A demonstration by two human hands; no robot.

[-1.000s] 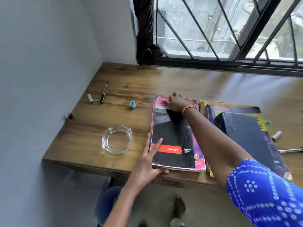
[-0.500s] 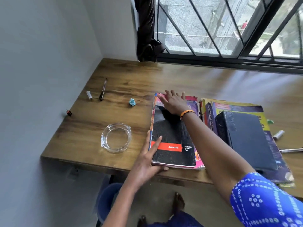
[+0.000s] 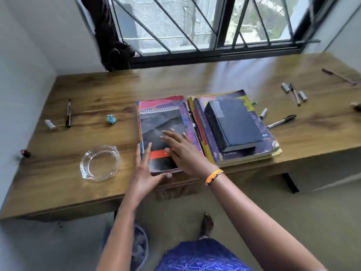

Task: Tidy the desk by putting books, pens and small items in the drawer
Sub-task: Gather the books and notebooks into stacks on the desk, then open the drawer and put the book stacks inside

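Step in hand: gathering the left pile of books for a lift off the tabletop [image 3: 58,182], judged from both hands set on it.
Spiral pad [image 3: 162,133]: on top of the left pile, black cover with a red band, near edge flush with the tabletop's front edge.
Second pile [image 3: 234,124]: just beside the first on its right, thick dark book lying on top.
Doing it well: better to square the pile first, then slide it slightly over the front edge for fingers beneath; thumb on top to stop the loose pad from slipping; likely heavy, so two hands.
Left hand [image 3: 143,173]: at the pile's near left corner, fingers straight along the left edge, thumb at the near edge; flat against it, not curled round.
Right hand [image 3: 179,149]: palm down on the pad's cover, fingers spread and straight, pressing rather than gripping; orange bracelet at the wrist.
Arms: both reaching forward from below, right crossing in from the right side.
Pens [image 3: 281,121]: scattered right of the piles; one more pen [image 3: 68,113] at far left.
Small items: crumpled teal scrap [image 3: 111,119], glass ashtray [image 3: 100,163].
Drawer: not in view.
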